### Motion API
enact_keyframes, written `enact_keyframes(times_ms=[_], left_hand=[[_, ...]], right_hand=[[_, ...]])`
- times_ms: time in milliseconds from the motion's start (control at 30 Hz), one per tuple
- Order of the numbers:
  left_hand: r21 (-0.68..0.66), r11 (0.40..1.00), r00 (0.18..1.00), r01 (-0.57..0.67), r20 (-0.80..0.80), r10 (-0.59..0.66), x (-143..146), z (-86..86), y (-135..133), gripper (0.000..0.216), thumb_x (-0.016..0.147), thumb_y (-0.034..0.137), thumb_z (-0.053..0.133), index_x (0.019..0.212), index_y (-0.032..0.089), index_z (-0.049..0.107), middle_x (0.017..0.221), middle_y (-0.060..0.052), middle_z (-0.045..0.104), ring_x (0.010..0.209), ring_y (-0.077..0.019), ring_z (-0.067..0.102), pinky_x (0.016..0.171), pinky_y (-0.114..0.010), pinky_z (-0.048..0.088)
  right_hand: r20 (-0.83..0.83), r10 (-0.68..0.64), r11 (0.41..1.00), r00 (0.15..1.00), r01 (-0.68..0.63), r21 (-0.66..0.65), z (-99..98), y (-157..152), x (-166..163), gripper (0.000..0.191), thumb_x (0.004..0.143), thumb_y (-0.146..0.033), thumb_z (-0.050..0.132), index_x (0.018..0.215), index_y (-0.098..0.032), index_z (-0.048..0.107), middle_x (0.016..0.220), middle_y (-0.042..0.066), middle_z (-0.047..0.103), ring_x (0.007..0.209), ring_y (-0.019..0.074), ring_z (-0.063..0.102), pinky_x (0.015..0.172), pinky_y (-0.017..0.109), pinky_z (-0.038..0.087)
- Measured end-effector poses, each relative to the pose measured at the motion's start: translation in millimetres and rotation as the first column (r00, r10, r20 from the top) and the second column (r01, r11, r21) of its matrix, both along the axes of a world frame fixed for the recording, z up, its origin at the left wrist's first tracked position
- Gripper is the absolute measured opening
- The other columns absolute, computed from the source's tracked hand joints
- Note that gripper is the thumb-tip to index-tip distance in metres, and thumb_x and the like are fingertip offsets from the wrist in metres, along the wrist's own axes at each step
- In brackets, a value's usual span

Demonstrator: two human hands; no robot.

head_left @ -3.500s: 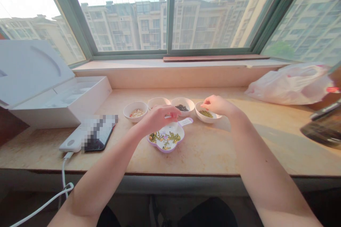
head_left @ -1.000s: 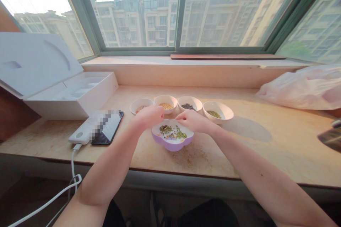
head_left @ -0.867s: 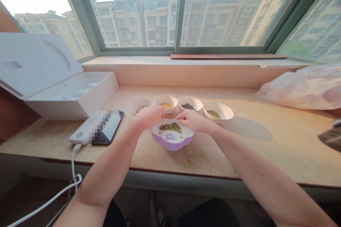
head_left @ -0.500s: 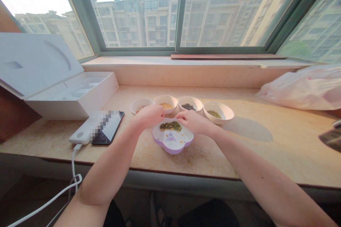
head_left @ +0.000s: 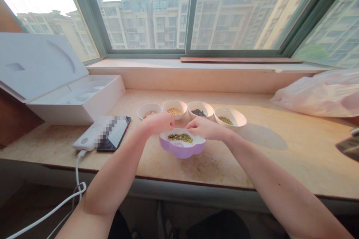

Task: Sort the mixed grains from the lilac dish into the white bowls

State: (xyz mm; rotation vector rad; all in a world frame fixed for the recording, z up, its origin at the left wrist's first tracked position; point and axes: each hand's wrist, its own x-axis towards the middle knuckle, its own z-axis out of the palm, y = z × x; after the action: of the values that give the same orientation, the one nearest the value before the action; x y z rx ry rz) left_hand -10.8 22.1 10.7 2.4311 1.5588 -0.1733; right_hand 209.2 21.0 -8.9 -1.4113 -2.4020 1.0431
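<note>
Both my hands hold a purple, scallop-edged dish (head_left: 182, 152) by its far rim. Its inside is white with a small cartoon print, and green beans (head_left: 180, 137) mixed with some yellow ones lie in a band across it. My left hand (head_left: 162, 121) is closed at the back left rim, its fingertips partly hidden. At the back right rim, my right hand (head_left: 202, 127) pinches the edge. Just behind my hands stand white bowls: one with pinkish pieces (head_left: 140, 113), one with yellow beans (head_left: 184, 109), one with black beans (head_left: 209, 109), one with green beans (head_left: 241, 120).
On the left, an open white box (head_left: 64, 114) stands behind a white power bank (head_left: 85, 140) with a cable and a dark phone (head_left: 119, 140). A pale plastic bag (head_left: 319, 93) lies at the right. The table's front edge runs just before the dish; a window is behind.
The dish has tipped from leaning towards me to nearly level, showing more of its purple outer wall. The beans have spread wider across it. My hands have barely shifted.
</note>
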Motion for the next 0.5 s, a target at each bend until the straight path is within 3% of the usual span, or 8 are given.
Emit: enact_keyframes(times_ms=[167,333,433,500], left_hand=[[-0.010,1.000,1.000,0.021,0.005,-0.021,-3,1.1,-4,0.024,0.085,0.018,0.049,0.063,0.017,0.061,0.062,-0.004,0.058,0.058,-0.0150,0.048,0.058,-0.031,0.032],[0.120,0.991,0.978,0.053,0.195,-0.076,4,10.0,-17,0.016,0.086,0.035,0.065,0.085,0.019,0.065,0.089,-0.003,0.070,0.074,-0.0154,0.055,0.062,-0.028,0.034],[-0.074,0.967,0.952,0.245,0.208,-0.225,17,15.8,-29,0.028,0.079,0.040,0.076,0.070,0.018,0.061,0.073,0.000,0.066,0.064,-0.0122,0.053,0.058,-0.028,0.032],[-0.155,0.944,0.945,0.293,0.195,-0.261,27,15.5,-36,0.032,0.077,0.039,0.079,0.063,0.018,0.059,0.064,0.001,0.062,0.058,-0.0119,0.050,0.056,-0.029,0.032]], right_hand=[[0.037,0.050,0.995,0.998,-0.053,0.083,0.4,-3,-3,0.025,0.084,-0.031,0.057,0.075,-0.018,0.075,0.063,0.002,0.062,0.060,0.0152,0.051,0.055,0.029,0.035],[0.056,0.045,0.978,0.997,-0.055,0.202,2.7,-1,-3,0.026,0.089,-0.027,0.055,0.088,-0.019,0.080,0.074,0.006,0.072,0.072,0.0195,0.059,0.062,0.030,0.040],[0.078,0.042,0.972,0.996,-0.059,0.227,4.8,-2,-3,0.026,0.091,-0.025,0.055,0.091,-0.019,0.080,0.086,0.006,0.077,0.078,0.0202,0.064,0.065,0.029,0.042],[0.081,0.036,0.972,0.996,-0.054,0.228,5.5,-4,-3,0.026,0.092,-0.024,0.053,0.093,-0.019,0.079,0.093,0.006,0.079,0.082,0.0202,0.067,0.066,0.028,0.043]])
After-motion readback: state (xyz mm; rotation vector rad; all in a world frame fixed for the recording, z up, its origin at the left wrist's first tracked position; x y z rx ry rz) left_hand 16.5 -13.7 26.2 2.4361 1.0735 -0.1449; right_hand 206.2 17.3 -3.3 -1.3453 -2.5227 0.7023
